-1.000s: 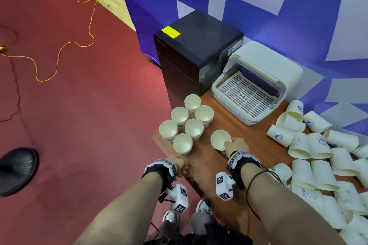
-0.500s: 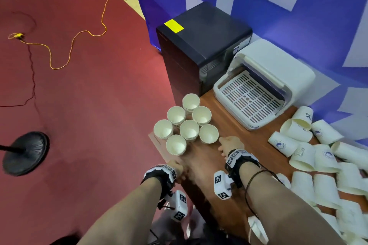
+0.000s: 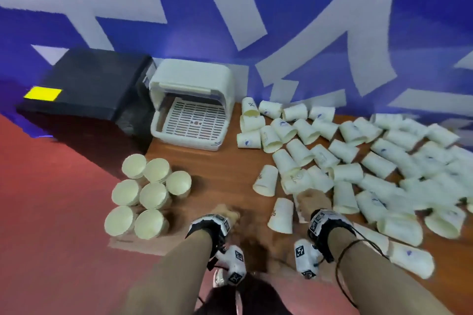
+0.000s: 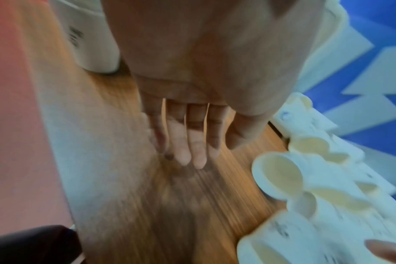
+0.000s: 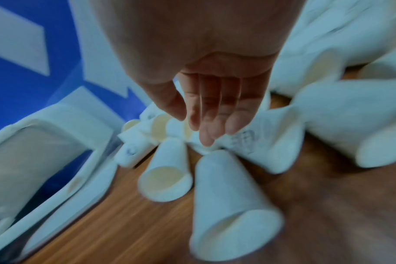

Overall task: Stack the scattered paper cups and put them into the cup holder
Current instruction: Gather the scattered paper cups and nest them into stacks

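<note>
- A wood-grain tabletop is seen, brown and smooth, with a red floor to its left and a blue wall with white shapes on the far side.
- Seven upright stacks of paper cups are grouped at the near left corner of the tabletop; the cups are tapered cylinders of off-white paper with round rolled rims and cream insides.
- Many scattered paper cups are spread on their sides over the right half of the tabletop, most touching one another; small blue prints are visible on some walls.
- A white plastic cup holder with a slotted grid floor and a hooded cover is placed at the far left of the tabletop, just beside a black box bearing a yellow label.
- The left hand is held over bare wood with the fingers straight and close together, nothing in its grasp; the stacks lie to its left and the scattered cups to its right.
- The right hand is extended over the near edge of the scattered cups with fingers straight and slightly parted, holding nothing; its fingertips are at a cup lying on its side, though contact cannot be told because of blur.
- One lying cup is located just left of the right hand, mouth toward the near side.
</note>
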`<act>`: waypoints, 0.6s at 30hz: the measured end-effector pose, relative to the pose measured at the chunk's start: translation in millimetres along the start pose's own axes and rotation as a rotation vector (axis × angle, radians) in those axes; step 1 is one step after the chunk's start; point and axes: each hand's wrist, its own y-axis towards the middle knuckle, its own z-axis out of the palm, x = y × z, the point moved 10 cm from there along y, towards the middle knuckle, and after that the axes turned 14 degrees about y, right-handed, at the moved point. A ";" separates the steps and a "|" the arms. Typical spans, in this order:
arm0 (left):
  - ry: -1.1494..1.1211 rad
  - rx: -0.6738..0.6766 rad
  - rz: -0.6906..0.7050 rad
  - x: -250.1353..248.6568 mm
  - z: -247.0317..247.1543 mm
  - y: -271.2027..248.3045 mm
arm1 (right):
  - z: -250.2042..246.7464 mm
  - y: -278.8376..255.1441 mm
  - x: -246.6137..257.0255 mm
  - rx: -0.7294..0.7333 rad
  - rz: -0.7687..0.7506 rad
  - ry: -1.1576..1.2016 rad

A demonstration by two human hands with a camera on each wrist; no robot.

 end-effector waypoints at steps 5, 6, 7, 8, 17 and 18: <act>0.390 -0.245 0.139 -64.1 5.6 -17.0 | -34.1 -42.9 -59.6 -0.002 -0.028 -0.107; 0.386 -0.292 0.148 -70.4 2.9 -16.8 | -27.3 -46.5 -60.9 0.045 -0.067 -0.136; 0.396 -0.335 0.167 -79.0 1.9 -15.9 | -18.5 -49.4 -61.5 0.101 -0.099 -0.174; 0.414 -0.368 0.183 -84.8 0.9 -13.2 | -7.6 -51.0 -57.7 0.153 -0.141 -0.203; 0.857 -0.246 0.162 -103.8 30.2 21.9 | 44.4 -30.3 -5.2 0.255 -0.428 -0.566; 0.850 -0.238 0.158 -104.2 32.3 24.6 | 45.7 -28.1 -5.5 0.257 -0.434 -0.578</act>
